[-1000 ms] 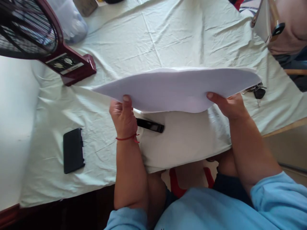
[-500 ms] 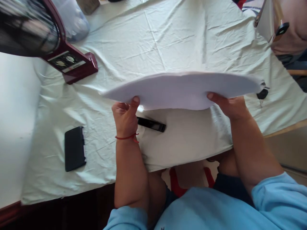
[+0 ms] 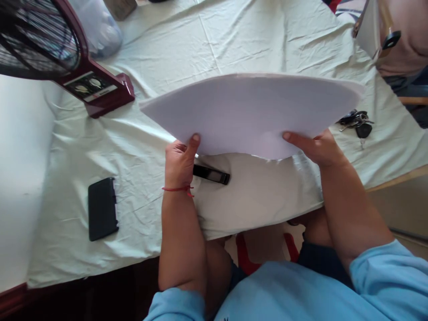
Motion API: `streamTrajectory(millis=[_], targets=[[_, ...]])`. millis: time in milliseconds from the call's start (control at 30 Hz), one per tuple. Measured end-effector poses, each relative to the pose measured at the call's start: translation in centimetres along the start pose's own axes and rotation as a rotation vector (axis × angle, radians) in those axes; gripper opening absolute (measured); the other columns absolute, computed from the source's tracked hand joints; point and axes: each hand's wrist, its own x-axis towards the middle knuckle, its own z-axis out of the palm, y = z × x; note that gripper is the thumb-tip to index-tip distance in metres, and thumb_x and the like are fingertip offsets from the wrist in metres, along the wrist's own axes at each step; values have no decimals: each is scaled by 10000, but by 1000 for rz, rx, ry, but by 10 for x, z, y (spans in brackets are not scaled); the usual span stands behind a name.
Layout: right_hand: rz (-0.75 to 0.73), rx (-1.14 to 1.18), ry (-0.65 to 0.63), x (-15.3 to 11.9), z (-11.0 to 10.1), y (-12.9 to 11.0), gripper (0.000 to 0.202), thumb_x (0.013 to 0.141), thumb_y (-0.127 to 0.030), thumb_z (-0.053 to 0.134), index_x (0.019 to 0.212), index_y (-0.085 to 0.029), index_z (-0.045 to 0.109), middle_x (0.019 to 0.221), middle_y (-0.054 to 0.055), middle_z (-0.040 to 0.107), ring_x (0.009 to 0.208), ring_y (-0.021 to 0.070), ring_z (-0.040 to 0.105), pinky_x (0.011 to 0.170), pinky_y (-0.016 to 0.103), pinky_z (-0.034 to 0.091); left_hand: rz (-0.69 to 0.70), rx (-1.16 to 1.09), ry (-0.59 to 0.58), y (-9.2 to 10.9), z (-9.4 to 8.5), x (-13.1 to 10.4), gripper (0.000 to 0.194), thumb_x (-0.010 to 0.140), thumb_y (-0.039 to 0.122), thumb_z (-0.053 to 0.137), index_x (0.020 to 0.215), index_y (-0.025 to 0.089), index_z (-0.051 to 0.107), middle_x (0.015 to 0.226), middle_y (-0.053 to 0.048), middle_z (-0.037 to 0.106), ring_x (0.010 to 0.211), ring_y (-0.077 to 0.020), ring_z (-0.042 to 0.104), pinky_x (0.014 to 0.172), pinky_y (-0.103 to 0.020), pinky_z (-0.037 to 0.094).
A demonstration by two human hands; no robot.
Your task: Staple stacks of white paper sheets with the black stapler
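A broad stack of white paper is held up above the table, bowed between my two hands. My left hand grips its near left part, thumb on top and fingers hidden beneath. At the near right part, my right hand pinches it in the same way, its fingers also out of sight under the sheets. Just right of my left wrist lies a black stapler-like object, its left end covered by that hand. Beyond the right edge of the paper rests a bunch of keys.
A black phone-like case lies on the left of the pale tablecloth. A maroon fan stands at the upper left, with a clear plastic bag behind it. At the upper right, a bag-like item sits by the table edge.
The paper has tilted, so its far edge reaches farther up the view and more of its face shows. My hands have drawn slightly closer together. More of the keys is visible.
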Motion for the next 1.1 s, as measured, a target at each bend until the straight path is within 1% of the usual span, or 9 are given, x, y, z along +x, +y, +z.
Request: streamTrajectory(millis=[167, 267, 433, 567, 700, 800, 900, 1000, 1100], targets=[[-6, -49, 67, -4, 0, -4, 375, 868, -468, 1086, 1157, -361, 874, 1207, 32, 918, 1422, 344, 840, 1352, 502, 667, 86, -14, 88, 5, 3, -5, 608, 874, 809, 1005, 882, 230, 819, 921, -69, 825, 1084, -291, 834, 1109, -428, 708], [3, -67, 56, -4, -2, -4, 342, 879, -492, 1085, 1117, -361, 876, 1162, 26, 913, 1422, 343, 836, 1376, 496, 650, 128, 31, 52, 8, -2, -5, 548, 865, 749, 1013, 953, 233, 853, 999, -80, 862, 1200, -321, 839, 1235, -465, 664], [66, -143, 13, 1, -6, 3, 411, 792, -453, 1133, 1114, -358, 896, 1250, 39, 924, 1314, 364, 858, 1287, 524, 705, 3, 198, -98, 20, -8, -5, 379, 848, 567, 983, 1007, 245, 865, 983, -81, 876, 1094, -353, 825, 1055, -485, 728], [50, -134, 53, 2, -8, 5, 448, 783, -469, 1140, 1139, -361, 889, 1258, 46, 921, 1328, 383, 851, 1245, 549, 726, 3, 165, -83, 21, -9, -5, 379, 829, 520, 967, 1078, 251, 869, 1084, -95, 911, 1212, -364, 834, 1195, -516, 699], [52, -188, -14, 4, -6, 2, 476, 735, -494, 1149, 1090, -351, 865, 1127, 56, 909, 1270, 406, 857, 1291, 611, 688, -63, 162, -118, 9, -8, -2, 400, 821, 489, 958, 1117, 234, 870, 1099, -113, 909, 1324, -380, 828, 1323, -557, 624], [11, -136, 29, 5, -4, 4, 515, 752, -540, 1129, 1134, -331, 853, 1169, 65, 903, 1289, 397, 857, 1308, 621, 674, -66, 114, -74, 5, -8, -2, 387, 841, 534, 1007, 1029, 222, 875, 1055, -112, 903, 1311, -377, 836, 1316, -541, 638], [1, 15, 66, 5, -2, 8, 533, 769, -572, 1120, 1157, -321, 855, 1231, 60, 910, 1310, 368, 857, 1259, 584, 713, -75, -11, -66, 10, -8, -6, 508, 859, 694, 1049, 939, 223, 876, 945, -88, 882, 1182, -348, 868, 1194, -499, 717], [14, 149, 73, 7, 0, 8, 493, 747, -575, 1129, 1089, -336, 866, 1248, 34, 926, 1279, 348, 872, 1253, 551, 728, -64, -154, -78, 18, -3, -12, 620, 885, 836, 1007, 999, 239, 888, 972, -82, 893, 1192, -345, 888, 1103, -466, 749], [27, 191, 123, 8, 2, 2, 509, 700, -593, 1152, 1036, -353, 853, 1283, 25, 932, 1390, 361, 852, 1294, 536, 714, -32, -162, -98, 21, 3, -15, 678, 899, 921, 952, 1003, 258, 851, 1003, -86, 888, 1201, -345, 887, 1033, -438, 751]])
